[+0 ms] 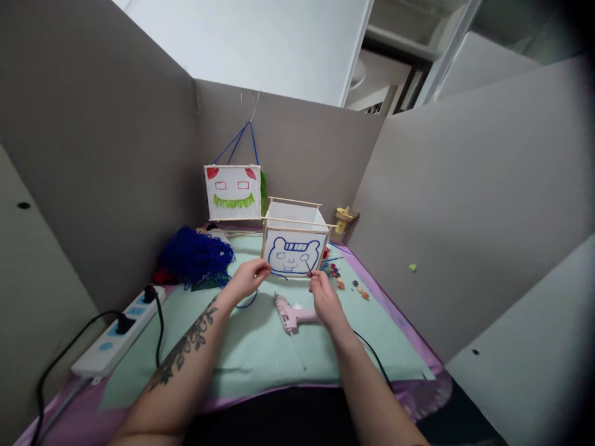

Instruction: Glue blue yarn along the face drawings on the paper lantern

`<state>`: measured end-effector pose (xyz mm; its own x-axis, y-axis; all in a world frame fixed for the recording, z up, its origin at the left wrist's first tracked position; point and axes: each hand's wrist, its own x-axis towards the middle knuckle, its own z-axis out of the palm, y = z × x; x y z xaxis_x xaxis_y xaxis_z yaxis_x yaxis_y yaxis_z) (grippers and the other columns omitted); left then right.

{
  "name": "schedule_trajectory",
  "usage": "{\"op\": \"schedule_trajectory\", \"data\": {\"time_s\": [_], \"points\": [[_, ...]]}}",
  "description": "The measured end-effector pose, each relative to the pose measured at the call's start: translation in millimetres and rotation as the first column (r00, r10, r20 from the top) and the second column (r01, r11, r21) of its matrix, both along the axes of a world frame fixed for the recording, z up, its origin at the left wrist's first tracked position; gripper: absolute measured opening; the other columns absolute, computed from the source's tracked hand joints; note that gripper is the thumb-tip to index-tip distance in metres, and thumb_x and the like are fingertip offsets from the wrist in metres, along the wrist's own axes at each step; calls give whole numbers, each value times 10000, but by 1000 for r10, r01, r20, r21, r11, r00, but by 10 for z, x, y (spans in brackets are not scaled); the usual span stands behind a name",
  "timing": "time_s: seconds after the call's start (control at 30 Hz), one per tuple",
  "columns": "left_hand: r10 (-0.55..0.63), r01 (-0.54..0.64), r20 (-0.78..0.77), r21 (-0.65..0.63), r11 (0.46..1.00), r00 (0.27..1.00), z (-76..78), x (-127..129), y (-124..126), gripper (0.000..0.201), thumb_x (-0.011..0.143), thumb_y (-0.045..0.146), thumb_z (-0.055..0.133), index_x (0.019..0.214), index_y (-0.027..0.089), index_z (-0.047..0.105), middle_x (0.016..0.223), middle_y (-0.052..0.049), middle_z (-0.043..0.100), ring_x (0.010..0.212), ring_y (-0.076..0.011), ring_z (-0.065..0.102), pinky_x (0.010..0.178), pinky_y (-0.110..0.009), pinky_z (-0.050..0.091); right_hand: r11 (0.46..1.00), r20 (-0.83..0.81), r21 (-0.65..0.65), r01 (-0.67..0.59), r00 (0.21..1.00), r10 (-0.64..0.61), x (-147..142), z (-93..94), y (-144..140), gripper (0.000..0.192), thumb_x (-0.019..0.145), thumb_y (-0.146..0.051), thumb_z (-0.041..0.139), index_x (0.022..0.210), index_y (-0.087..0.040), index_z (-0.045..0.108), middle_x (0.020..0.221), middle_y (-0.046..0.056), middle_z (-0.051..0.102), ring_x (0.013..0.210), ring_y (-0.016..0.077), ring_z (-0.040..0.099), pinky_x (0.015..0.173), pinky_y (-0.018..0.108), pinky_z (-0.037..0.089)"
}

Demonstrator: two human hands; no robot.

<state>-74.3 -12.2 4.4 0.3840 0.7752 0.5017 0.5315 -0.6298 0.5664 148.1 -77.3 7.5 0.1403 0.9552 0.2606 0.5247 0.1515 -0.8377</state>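
Left hand (pixel 248 277) pinches the lower corner of a white paper box lantern with a blue bear face (pixel 294 248) | right hand (pixel 324 297) fingers closed on a thin stick at its front | lantern held above the mint-green tabletop (pixel 260 353) | pink glue gun (pixel 292 314) lies below

Both bare forearms reaching forward from the bottom edge, converging toward the middle. Left forearm angled up and to the right, dark floral tattoo along its upper side, wrist nearly straight. Left hand (pixel 247 279) palm-down, fingers curled, thumb and fingertips pinched together at its far right end. Right forearm angled up and to the left, unmarked, wrist slightly bent. Right hand (pixel 324 298) back-up, fingers folded, thumb and forefinger pinched on something thin at the top. Hands level with each other, near but apart, raised above the tabletop.
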Motion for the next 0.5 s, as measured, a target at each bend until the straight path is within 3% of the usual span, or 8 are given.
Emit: {"op": "schedule_trajectory", "data": {"time_s": [0.1,0.2,0.33,0.5], "points": [[-68,68,-1,47,997,998,-46,118,-39,185,837,249,480,834,183,654,848,-56,658,793,-162,583,751,-270,435,998,302,-22,51,953,-42,37,39,-47,326,847,-422,424,1015,-244,639,990,30,664,884,199,581,715,294,416],[-60,60,-33,11,998,998,-115,145,-37,149,809,241,525,866,197,655,839,-38,671,764,-159,590,720,-261,436,997,473,-10,77,879,-63,5,78,-104,302,805,-426,499,983,-276,691,991,15,681,899,202,593,701,280,405],[-15,15,-102,-7,1000,995,-123,139,-48,112,793,255,555,857,208,633,757,-1,651,663,-139,554,624,-237,404,996,617,-25,84,785,-51,-85,56,-149,291,796,-417,513,974,-291,706,897,27,686,828,199,597,655,278,380],[-38,42,-152,24,999,988,-80,167,-79,104,815,251,533,851,199,616,768,-7,637,670,-132,540,639,-234,397,998,695,-8,63,718,-39,-181,-1,-142,274,806,-404,508,950,-281,706,855,40,679,813,188,589,628,261,350]]}}
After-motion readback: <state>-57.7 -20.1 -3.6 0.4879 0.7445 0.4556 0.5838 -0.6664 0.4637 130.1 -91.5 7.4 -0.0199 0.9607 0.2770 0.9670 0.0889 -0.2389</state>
